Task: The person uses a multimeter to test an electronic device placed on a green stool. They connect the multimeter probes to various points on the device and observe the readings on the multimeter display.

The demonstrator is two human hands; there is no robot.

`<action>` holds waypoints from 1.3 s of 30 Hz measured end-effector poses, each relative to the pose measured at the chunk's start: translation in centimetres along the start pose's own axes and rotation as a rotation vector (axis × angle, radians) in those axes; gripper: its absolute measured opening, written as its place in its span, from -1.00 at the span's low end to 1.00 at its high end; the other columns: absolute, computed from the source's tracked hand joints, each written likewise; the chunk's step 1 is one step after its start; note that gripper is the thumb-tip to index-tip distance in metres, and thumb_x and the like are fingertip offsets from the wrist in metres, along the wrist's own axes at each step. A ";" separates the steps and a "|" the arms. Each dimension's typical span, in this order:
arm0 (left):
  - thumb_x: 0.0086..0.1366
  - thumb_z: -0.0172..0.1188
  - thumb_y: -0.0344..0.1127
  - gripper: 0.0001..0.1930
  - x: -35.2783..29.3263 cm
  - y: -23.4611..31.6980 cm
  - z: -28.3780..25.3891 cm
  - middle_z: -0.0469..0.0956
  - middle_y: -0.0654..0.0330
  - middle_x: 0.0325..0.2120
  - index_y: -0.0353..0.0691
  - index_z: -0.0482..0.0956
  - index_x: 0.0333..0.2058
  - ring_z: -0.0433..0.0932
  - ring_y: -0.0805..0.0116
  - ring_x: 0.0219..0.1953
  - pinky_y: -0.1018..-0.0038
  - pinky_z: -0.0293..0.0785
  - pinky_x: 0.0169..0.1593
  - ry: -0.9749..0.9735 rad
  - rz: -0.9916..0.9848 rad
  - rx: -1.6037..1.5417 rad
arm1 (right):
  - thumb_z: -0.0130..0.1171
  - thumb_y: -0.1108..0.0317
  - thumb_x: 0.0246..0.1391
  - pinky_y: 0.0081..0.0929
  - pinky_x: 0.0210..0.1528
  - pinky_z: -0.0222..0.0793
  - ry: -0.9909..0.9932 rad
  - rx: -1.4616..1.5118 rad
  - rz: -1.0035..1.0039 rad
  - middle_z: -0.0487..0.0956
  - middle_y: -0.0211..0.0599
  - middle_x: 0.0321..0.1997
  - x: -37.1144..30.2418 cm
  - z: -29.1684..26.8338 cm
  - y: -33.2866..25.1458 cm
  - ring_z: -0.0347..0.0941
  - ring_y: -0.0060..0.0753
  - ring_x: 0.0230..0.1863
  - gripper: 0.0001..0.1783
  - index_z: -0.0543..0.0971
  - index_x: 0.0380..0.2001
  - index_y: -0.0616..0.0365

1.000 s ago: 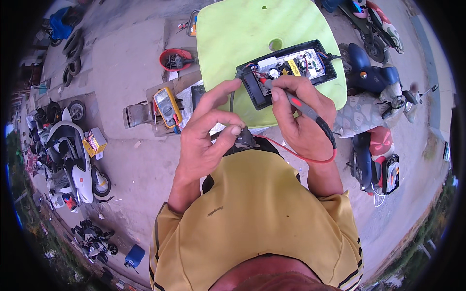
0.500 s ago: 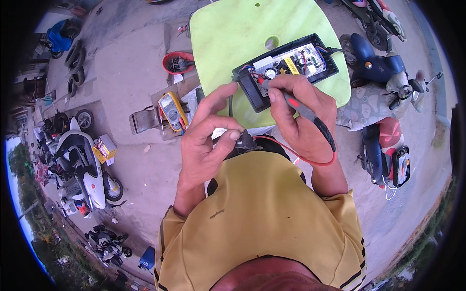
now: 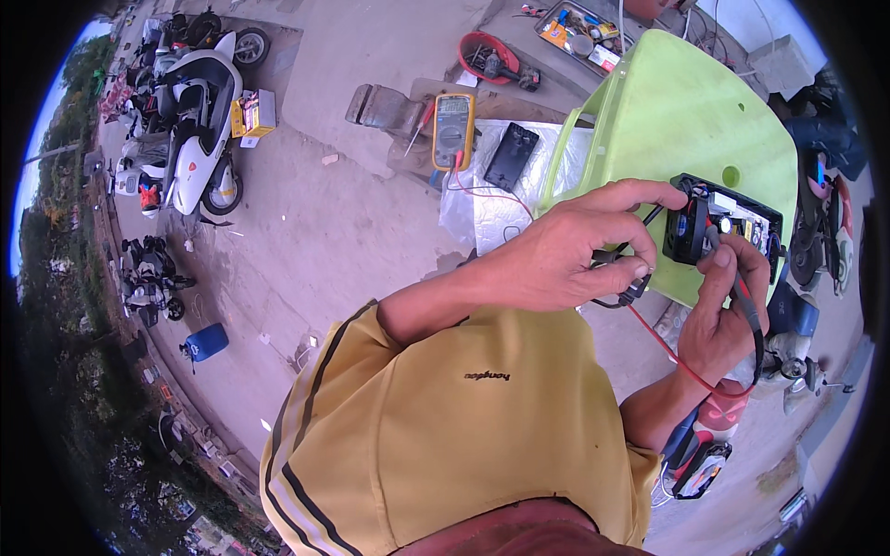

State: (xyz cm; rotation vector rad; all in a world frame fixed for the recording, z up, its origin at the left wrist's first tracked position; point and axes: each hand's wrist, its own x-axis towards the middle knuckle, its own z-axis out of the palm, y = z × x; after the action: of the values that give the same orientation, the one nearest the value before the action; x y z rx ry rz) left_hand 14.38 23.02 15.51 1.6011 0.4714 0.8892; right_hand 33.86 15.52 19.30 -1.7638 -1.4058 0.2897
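My right hand (image 3: 718,315) grips a grey, red and black multimeter probe (image 3: 744,295), its tip reaching into an open black power-supply case (image 3: 684,236). Inside the case a circuit board (image 3: 749,232) with wires is exposed. Between the thumb and fingers of my left hand (image 3: 579,246) is a black cable connector (image 3: 633,291); the index finger stretches to the case's near left corner. The case lies on a light-green plastic stool (image 3: 667,111). A red lead (image 3: 672,354) loops below the hands. Left of the stool, a yellow multimeter (image 3: 452,137) shows its lit display.
A black flat cover (image 3: 512,156) lies on silvery sheeting beside the multimeter. Near a metal vise (image 3: 385,109) are a red bowl (image 3: 477,44) of tools and a tray (image 3: 567,54) of small parts. A white scooter (image 3: 199,111) stands left; other scooters are parked right.
My view has swung left, shifting the stool and case rightward and bringing the multimeter's face and cover into sight. My left index finger now reaches the case's edge. Both hands keep their holds.
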 end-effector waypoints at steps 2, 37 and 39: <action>0.25 0.22 -0.60 -0.90 0.0 0.2 0.0 0.37 0.02 0.31 -0.26 0.60 -0.29 0.45 0.18 0.27 0.34 0.41 0.22 -0.002 -0.023 -0.013 | 0.11 0.38 0.41 -0.55 -0.30 0.48 -0.016 -0.008 0.038 0.64 -0.24 -0.36 0.1 -0.1 -0.2 0.55 -0.55 -0.38 -0.80 0.56 -0.09 0.34; 0.43 0.09 -0.57 -0.87 -5.1 1.9 0.0 0.52 0.03 -0.01 -0.39 0.57 -0.11 0.53 0.50 -0.18 0.53 0.55 -0.14 0.316 -0.058 -0.302 | 0.53 0.52 -0.14 -0.32 -0.42 0.46 -0.030 0.071 -0.365 0.55 -0.19 -0.33 -6.6 5.1 -3.0 0.54 -0.18 -0.41 -0.45 0.60 0.00 0.19; 0.45 0.11 -0.54 -0.86 -5.4 1.9 -0.3 0.52 0.09 -0.02 -0.36 0.57 -0.08 0.52 0.54 -0.21 0.58 0.53 -0.24 0.286 -0.081 -0.288 | 0.52 0.54 -0.12 -0.33 -0.43 0.45 -0.039 0.101 -0.354 0.54 -0.18 -0.33 -6.7 5.0 -3.1 0.54 -0.19 -0.42 -0.46 0.60 0.00 0.20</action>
State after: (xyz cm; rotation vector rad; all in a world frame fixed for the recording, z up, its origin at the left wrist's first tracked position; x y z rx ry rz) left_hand 10.45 18.90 15.84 1.1912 0.5755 1.0778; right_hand 26.27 11.96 16.38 -1.4038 -1.6694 0.2009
